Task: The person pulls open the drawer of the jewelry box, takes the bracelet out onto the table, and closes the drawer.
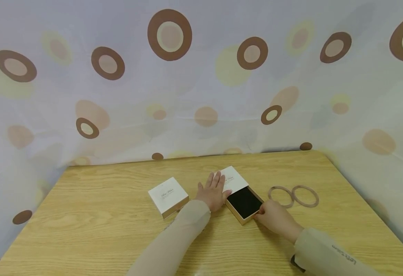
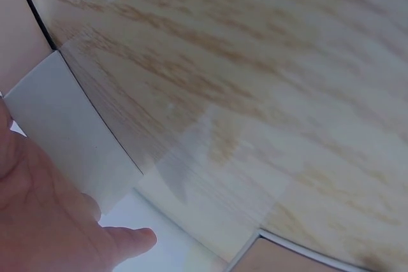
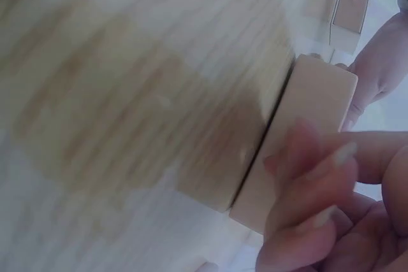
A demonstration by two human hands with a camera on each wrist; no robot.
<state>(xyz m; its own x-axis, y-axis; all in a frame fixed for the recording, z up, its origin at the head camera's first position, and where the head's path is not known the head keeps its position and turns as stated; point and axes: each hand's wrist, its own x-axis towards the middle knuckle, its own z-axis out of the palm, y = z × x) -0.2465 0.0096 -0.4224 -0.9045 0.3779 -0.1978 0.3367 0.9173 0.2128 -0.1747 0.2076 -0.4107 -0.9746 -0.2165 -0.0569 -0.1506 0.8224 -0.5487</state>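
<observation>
In the head view, a white slide-out box has its white sleeve [image 1: 237, 181] at the back and its tan drawer [image 1: 235, 214] pulled partly out toward me. Black padding [image 1: 244, 201] fills the exposed part of the drawer. My left hand [image 1: 211, 194] rests on the sleeve's left part with fingers straight and thumb spread. At the drawer's near right corner, my right hand [image 1: 278, 217] pinches the edge. The right wrist view shows curled fingers [image 3: 312, 221] against the drawer's tan side. The left wrist view has the left hand [image 2: 48, 214] against the sleeve's pale side.
A second white-topped box [image 1: 167, 194] with a tan side stands shut, left of my left hand. Two brownish rings lie side by side on the right, the left ring [image 1: 271, 191] close to my right hand, the other ring [image 1: 316, 197] farther right. Patterned cloth [image 1: 205, 92] hangs behind the wooden table [image 1: 101, 214].
</observation>
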